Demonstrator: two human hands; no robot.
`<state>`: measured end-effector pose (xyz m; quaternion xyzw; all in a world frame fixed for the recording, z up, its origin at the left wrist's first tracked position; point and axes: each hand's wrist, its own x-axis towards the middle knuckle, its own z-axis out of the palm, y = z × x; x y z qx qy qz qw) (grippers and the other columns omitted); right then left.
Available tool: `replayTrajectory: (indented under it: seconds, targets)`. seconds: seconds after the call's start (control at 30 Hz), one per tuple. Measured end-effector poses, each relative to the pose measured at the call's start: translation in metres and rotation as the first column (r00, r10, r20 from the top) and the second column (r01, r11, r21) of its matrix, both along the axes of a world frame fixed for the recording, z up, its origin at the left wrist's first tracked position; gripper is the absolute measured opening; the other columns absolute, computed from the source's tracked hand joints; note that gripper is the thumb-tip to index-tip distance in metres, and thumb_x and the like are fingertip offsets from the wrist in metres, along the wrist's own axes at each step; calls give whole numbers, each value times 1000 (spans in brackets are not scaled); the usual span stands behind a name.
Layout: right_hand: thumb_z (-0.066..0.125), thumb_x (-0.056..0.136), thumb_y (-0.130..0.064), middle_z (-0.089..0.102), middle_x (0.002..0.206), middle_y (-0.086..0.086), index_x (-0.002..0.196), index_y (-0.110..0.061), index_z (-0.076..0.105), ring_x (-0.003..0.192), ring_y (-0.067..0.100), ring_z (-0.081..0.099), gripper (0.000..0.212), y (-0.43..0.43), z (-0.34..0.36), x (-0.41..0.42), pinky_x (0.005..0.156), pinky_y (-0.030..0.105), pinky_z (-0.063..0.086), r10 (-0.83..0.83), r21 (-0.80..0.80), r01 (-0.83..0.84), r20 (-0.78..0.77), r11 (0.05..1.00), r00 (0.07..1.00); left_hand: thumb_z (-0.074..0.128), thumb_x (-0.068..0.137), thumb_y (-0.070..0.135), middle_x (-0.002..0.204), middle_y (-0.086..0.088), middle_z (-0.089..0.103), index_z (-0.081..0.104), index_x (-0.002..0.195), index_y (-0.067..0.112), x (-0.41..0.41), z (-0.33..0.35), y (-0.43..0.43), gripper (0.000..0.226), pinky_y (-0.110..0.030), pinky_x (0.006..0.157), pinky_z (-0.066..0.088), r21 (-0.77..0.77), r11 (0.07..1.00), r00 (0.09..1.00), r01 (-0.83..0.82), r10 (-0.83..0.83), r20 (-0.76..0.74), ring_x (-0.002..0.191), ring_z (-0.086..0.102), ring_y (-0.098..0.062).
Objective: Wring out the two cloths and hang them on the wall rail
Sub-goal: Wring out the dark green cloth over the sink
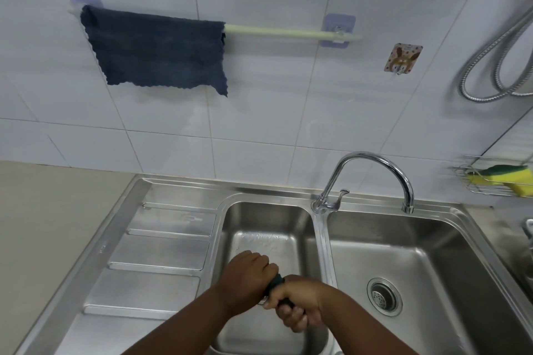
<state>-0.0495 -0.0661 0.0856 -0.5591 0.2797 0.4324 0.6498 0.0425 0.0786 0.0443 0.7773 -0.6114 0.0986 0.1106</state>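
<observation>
A dark blue cloth hangs spread over the left half of the pale green wall rail. Low in the frame, above the small left sink basin, both my hands clench a tightly twisted dark green cloth. My left hand grips its upper end. My right hand grips the lower end, fingers curled under. Only a short strip of the green cloth shows between the fists; the rest is hidden inside them.
A chrome tap arches over the divider toward the large right basin, which has a drain strainer. A ribbed drainboard lies left. A wire rack with a sponge, a wall hook and a shower hose sit right.
</observation>
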Motion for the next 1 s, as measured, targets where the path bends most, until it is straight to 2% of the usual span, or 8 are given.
replayTrajectory:
  seconds: [0.17,0.3,0.43,0.5,0.63,0.73,0.83,1.0]
  targets:
    - [69,68,-17,46,51,2,72,-13,57,40,11,29,13,7,6,7,45,22,23,99,-355,-63,84,933,992,59,71,35,37,4,46,51,49,22,10,9,-7,26,-17,39,22,203,978,998,-43,34,47,29,35,-13]
    - [68,67,-16,50,56,0,64,-13,57,44,11,42,12,8,4,15,49,24,35,299,-657,-127,156,743,941,62,57,34,33,6,45,53,42,20,12,19,-16,23,-14,43,18,359,932,998,-52,41,37,28,27,-10]
    - [64,74,-23,52,59,-5,62,-18,56,55,12,52,16,8,-6,19,52,24,41,518,-877,-114,166,467,839,62,69,25,53,-2,61,63,59,17,11,25,-23,13,-20,49,30,428,903,991,-44,93,-94,45,42,-16]
    - [59,78,-23,56,63,-3,72,-17,64,59,16,55,10,7,-8,18,55,25,45,636,-954,-57,150,293,757,56,80,20,57,-4,53,63,69,11,12,23,-25,15,-28,59,38,443,894,973,-67,157,-171,57,47,-21]
    - [67,67,-23,65,59,-2,66,-20,64,50,17,60,4,1,-20,15,48,24,37,797,-988,155,105,15,595,55,79,15,51,2,36,37,52,17,12,24,-27,32,-29,59,38,478,875,908,-81,262,-326,57,47,-21]
    - [77,39,-24,48,34,-5,47,-24,50,26,10,43,28,-3,-27,15,37,18,21,817,-988,151,83,-5,571,59,79,15,50,3,39,38,49,20,11,21,-29,37,-29,60,41,491,868,836,-78,325,-442,51,44,-17]
    - [73,38,-23,46,33,-4,47,-24,49,24,12,40,26,-7,-25,13,40,18,17,845,-980,195,78,-31,529,64,80,17,51,3,42,47,52,15,9,20,-32,33,-30,61,42,509,857,737,-81,396,-548,62,52,-21]
    - [74,43,-24,45,34,-4,50,-23,49,25,11,38,25,-11,-29,10,41,18,16,881,-974,220,54,-58,471,71,77,15,61,-5,58,69,84,-3,6,16,-35,19,-29,66,43,509,858,567,-65,452,-689,73,62,-27]
